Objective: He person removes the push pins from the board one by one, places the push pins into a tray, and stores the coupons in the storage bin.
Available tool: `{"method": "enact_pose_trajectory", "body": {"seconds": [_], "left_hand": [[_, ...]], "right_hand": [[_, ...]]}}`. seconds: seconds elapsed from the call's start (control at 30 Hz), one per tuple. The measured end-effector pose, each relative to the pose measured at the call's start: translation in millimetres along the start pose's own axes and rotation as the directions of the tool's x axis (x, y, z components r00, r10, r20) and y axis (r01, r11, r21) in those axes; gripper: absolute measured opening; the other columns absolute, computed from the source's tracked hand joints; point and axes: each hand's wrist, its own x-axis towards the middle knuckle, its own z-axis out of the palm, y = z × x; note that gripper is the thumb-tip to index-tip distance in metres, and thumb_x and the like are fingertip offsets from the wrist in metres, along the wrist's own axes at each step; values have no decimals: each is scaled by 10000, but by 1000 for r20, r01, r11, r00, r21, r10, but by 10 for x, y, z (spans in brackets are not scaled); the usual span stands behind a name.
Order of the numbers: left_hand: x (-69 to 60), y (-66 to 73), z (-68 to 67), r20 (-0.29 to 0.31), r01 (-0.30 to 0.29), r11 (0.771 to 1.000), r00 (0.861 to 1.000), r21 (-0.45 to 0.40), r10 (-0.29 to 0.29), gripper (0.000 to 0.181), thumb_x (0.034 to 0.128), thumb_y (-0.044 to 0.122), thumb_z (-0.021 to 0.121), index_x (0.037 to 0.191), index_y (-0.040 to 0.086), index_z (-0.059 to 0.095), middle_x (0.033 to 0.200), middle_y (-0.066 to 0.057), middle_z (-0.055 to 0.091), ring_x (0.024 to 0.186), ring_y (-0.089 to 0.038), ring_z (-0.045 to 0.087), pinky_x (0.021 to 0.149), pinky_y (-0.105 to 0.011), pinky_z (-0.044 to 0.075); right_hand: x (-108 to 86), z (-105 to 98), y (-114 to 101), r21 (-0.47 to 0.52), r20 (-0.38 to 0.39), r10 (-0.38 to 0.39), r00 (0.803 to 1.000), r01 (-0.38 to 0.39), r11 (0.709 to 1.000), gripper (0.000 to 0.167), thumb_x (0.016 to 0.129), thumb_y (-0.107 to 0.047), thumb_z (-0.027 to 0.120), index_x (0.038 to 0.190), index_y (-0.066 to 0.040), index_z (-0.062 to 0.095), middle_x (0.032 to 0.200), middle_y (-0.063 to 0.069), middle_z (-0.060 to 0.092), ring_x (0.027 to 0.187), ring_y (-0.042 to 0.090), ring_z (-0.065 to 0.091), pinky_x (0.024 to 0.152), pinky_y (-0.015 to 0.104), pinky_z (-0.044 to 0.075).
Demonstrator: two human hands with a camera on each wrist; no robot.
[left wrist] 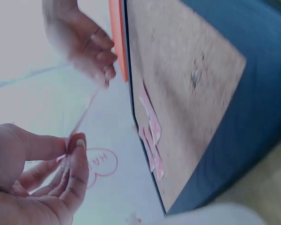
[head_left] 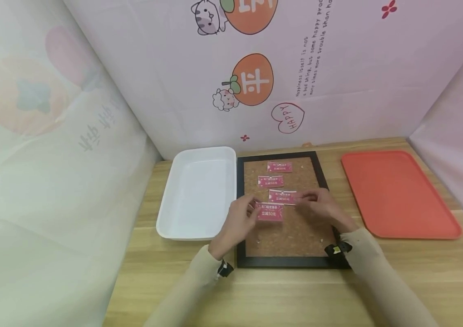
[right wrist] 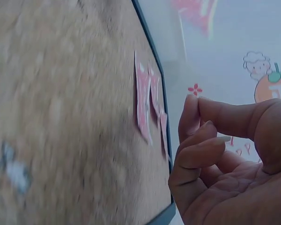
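My left hand [head_left: 237, 220] pinches the left end of a pink coupon [head_left: 269, 213] between thumb and fingers, raised off the corkboard [head_left: 288, 238]. The left wrist view shows this coupon [left wrist: 83, 115] nearly edge-on. Near the board's right side is my right hand [head_left: 320, 206], its thumb and index fingertips [right wrist: 191, 110] together; nothing shows between them. Three more pink coupons lie on the cork: a top one [head_left: 279, 167], a middle one [head_left: 270, 181] and a lower one [head_left: 282, 198], whose right end is close to my right fingers.
A white tray [head_left: 199, 234] stands left of the black-framed board, and a red tray [head_left: 403, 195] lies to its right. Small shiny bits, perhaps pins, sit near the board's lower left [head_left: 258, 241] and lower right [head_left: 322, 240]. Printed cloth [head_left: 174, 91] hangs behind the wooden table [head_left: 280, 299].
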Motion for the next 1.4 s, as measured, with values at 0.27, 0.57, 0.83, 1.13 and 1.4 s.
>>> {"method": "enact_pose_trajectory", "body": {"seconds": [0.27, 0.57, 0.83, 1.13, 1.4], "left_hand": [[58, -135, -343, 2, -2, 997, 1000, -83, 2, 232, 1018, 152, 671, 1226, 49, 670, 1010, -88, 716, 857, -163, 736, 745, -204, 604], [144, -280, -672, -15, 81, 986, 996, -144, -84, 260, 1013, 190, 687, 1223, 37, 685, 1020, -129, 760, 798, -171, 757, 684, -260, 614], [269, -484, -924, -40, 223, 958, 971, -181, -234, 243, 999, 188, 706, 1209, 66, 699, 1072, -162, 785, 847, -210, 778, 814, -432, 651], [370, -751, -1138, -81, 375, 891, 910, -254, -406, 267, 997, 168, 694, 1238, 54, 679, 1159, -190, 757, 976, -269, 778, 905, -411, 637], [451, -976, -1226, -107, 497, 822, 834, -280, -541, 276, 997, 138, 689, 1246, 20, 669, 1195, -230, 748, 976, -279, 777, 966, -451, 612]], "right_hand": [[-53, -169, 146, 13, -4, 14, 1000, -14, 1000, 395, 1053, -312, 618, 1322, -25, 652, 1380, 245, 621, 1092, 304, 580, 777, 334, 521], [-84, -401, 294, 58, -12, -15, 1000, 16, 998, 445, 1057, -289, 615, 1361, 36, 613, 1278, 243, 684, 775, 121, 541, 623, 284, 488], [-124, -606, 432, -33, -41, -37, 998, 35, 999, 512, 1032, -403, 640, 1361, -10, 641, 1315, 214, 701, 922, 116, 608, 722, 259, 503], [-174, -814, 464, 9, -13, 68, 998, -68, 998, 638, 1035, -512, 585, 1472, -48, 562, 1513, 208, 566, 1272, 275, 516, 911, 360, 484], [-175, -978, 577, -1, -15, 78, 997, -78, 997, 684, 1051, -521, 544, 1485, 7, 524, 1580, 291, 452, 1457, 432, 392, 1008, 469, 501]]}}
